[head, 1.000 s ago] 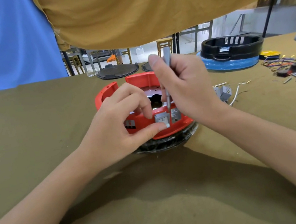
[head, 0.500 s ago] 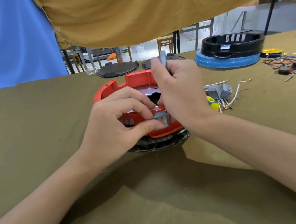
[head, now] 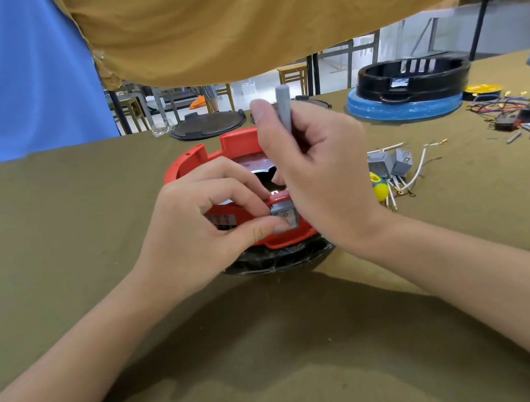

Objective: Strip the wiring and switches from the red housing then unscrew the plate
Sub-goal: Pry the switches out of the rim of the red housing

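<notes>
The red housing (head: 215, 153) sits on a black base (head: 279, 259) near the middle of the table (head: 51, 205), which is covered in olive-brown cloth. The left hand (head: 205, 223) pinches a small grey switch (head: 285, 218) set in the near wall of the housing, thumb under it and forefinger curled over the top. Just beside it, the right hand (head: 317, 172) grips a thin grey tool (head: 284, 105) upright, its handle poking above the fingers; the tip is hidden behind the hand. The two hands are close together, touching or nearly so at the switch. To the right of the housing lie loose grey switches (head: 392, 163) with white wires (head: 419, 171) and a yellow screwdriver handle (head: 379, 189). Toward the far right edge lies a tangle of coloured wires (head: 510, 105) and dark parts. Along the far edge stand a black ring on a blue base (head: 409, 93) and a dark round lid (head: 207, 125).
</notes>
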### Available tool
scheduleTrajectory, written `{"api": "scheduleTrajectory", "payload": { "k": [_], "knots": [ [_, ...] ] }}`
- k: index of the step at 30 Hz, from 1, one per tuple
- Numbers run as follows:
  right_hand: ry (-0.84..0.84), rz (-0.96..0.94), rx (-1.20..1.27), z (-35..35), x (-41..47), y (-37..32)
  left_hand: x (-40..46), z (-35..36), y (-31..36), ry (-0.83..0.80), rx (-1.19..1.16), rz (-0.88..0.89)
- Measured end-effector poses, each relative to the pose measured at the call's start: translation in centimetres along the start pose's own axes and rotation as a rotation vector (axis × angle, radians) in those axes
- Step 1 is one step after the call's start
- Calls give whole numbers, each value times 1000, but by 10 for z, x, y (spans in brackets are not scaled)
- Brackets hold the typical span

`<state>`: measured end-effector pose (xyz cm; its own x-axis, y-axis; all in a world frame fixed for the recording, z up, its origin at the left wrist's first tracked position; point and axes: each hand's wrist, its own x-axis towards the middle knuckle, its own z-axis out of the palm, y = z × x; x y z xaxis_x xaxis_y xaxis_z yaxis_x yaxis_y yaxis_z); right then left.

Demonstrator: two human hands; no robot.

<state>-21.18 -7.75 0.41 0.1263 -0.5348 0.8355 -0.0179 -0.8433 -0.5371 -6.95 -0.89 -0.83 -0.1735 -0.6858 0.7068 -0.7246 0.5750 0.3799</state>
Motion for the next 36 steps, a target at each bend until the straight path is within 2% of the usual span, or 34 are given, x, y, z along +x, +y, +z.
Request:
{"api": "scheduleTrajectory", "payload": {
  "k": [2,6,13,17,20,24,31,36],
  "knots": [
    [-20,38,1,1,3,2,0,0,-1,-2,1,0],
    [-130,235,48,-2,13,10,0,0,-1,-2,-10,-5],
    [-386,329,-85,3,28,9,0,0,0,-14,-28,-14],
    [-470,393,-119,4,33,8,0,0,0,-17,-30,-21],
    [-415,357,-65,3,29,8,0,0,0,-19,-33,-22],
    [-166,268,46,-3,16,13,0,0,-1,-19,-19,-14],
    [-65,-6,25,-1,-2,7,0,1,0,-14,-20,-9],
    [-14,56,39,3,-5,8,0,1,-1,-11,-21,-26]
  ]
}}
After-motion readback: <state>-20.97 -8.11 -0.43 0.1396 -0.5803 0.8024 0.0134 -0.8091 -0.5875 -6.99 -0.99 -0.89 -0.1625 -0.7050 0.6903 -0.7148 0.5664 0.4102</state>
